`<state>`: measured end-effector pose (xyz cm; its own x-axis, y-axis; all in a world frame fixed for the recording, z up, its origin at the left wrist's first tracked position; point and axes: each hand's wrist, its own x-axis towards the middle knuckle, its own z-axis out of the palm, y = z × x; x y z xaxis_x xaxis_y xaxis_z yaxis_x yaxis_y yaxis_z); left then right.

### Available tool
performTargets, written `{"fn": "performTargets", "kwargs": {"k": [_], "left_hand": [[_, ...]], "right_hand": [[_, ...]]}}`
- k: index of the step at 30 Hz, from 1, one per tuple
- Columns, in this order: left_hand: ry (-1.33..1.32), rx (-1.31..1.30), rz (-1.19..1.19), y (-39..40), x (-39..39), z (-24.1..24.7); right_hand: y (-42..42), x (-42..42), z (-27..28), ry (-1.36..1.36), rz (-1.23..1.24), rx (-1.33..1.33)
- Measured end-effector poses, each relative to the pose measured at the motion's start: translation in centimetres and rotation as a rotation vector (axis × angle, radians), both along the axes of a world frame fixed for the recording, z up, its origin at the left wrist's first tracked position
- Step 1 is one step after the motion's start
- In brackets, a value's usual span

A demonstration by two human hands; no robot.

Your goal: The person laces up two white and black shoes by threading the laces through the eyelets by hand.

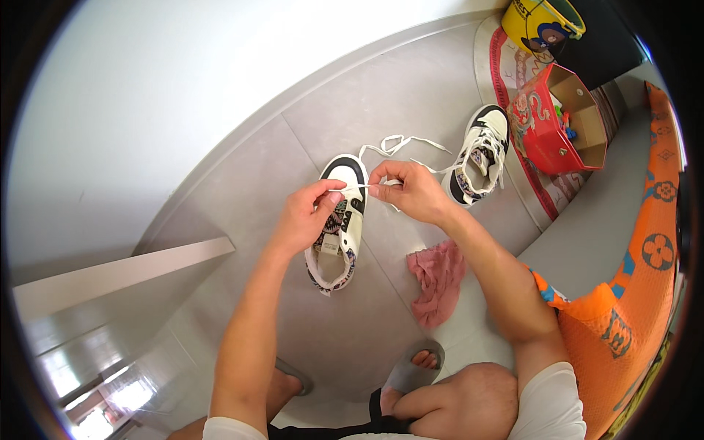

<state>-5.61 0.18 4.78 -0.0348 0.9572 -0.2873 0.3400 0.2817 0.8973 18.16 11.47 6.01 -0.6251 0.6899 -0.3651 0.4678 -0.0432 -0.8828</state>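
Observation:
A white shoelace [357,187] is stretched level between my two hands, above the toe of a white and black sneaker [356,223]. My left hand [308,214] pinches one part of it between thumb and forefinger, over the left side of the shoe. To the right of the toe, my right hand [412,190] pinches the lace too, with more of it bunched under the fingers. The sneaker lies on the floor, toe away from me, with a patterned tongue and lining. Bare eyelets show along its right side. Fingers hide part of the upper.
A matching laced sneaker [487,148] stands to the right. Loose white lace [399,144] curls across the tiles. Nearby are a pink cloth [437,283], a red open box [542,124] holding small items, a yellow bucket [542,27] and an orange patterned cover [632,308].

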Motion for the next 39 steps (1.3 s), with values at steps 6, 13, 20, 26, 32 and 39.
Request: {"fn": "performTargets", "kwargs": {"k": [6,13,20,26,32,39], "left_hand": [[-0.073,-0.046,0.041,-0.8,1.5,1.5],[-0.098,0.032,0.053,0.0,2.9,1.2],[-0.194,-0.048,0.034,0.7,2.6,0.9],[0.019,-0.083,0.065,0.5,2.6,0.3],[0.498,0.172,-0.048,-0.4,2.9,-0.8],[0.562,0.174,-0.076,-0.1,3.2,-1.5]], "right_hand": [[-0.8,0.2,1.1,-0.073,0.031,0.090],[-3.1,-0.4,-1.2,0.119,-0.047,0.574],[-4.2,-1.1,-1.9,0.102,-0.152,0.055],[-4.4,-0.9,-3.2,0.111,-0.167,0.182],[-4.5,-0.6,-5.1,-0.059,-0.179,0.223],[-5.1,-1.3,-5.4,-0.146,-0.107,0.292]]}}
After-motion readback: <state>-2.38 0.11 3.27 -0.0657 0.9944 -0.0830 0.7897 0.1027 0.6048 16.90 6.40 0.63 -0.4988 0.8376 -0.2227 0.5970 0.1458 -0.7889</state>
